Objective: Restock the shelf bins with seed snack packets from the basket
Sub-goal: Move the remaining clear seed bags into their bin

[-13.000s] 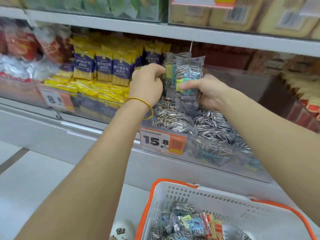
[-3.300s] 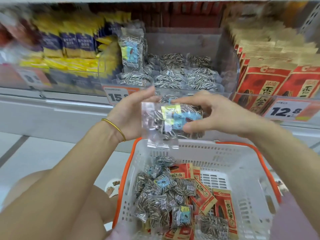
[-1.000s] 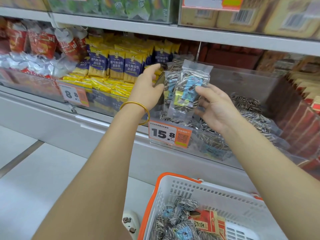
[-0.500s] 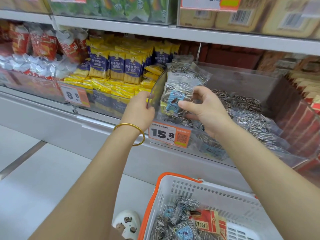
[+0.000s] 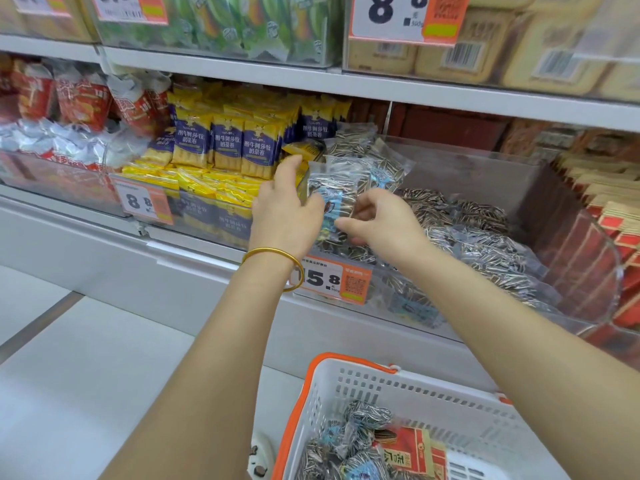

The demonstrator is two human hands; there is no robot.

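SHELF RESTOCK: A person stands a clear plastic packet of striped sunflower seeds [image 5: 337, 199] upright at the front left corner of a transparent acrylic shelf bin [image 5: 485, 157]. The bin sits at the centre of the frame, just above an orange-and-white price tag reading 15.8 [image 5: 332, 280]. The left hand [image 5: 285, 211], a gold bangle [image 5: 273, 258] on its wrist, takes the packet's left edge, thumb across the front and near-straight fingers reaching up behind. The right hand [image 5: 379, 221] pinches the lower right edge between curled fingers and thumb. Both hands have hold of the one packet, and neither is spread wide. Other upright packets stand behind it, and loose seed packets [image 5: 467, 233] lie across the bin floor to the right. At lower right, a white plastic basket with an orange rim [image 5: 433, 407] holds more striped seed packs [image 5: 367, 415] and a red paper packet [image 5: 412, 448], so the job looks well short of done. To the left, yellow-and-blue snack packs [image 5: 225, 147] fill the neighbouring bin.

The packet should be light and crinkly, its film slick and its loose contents apt to shift — it will likely slump unless propped against its neighbours. The flat sealed edges, where the hands are now, seem the surest hold — squeezing the bulging middle risks cracking seeds or bursting a seam.
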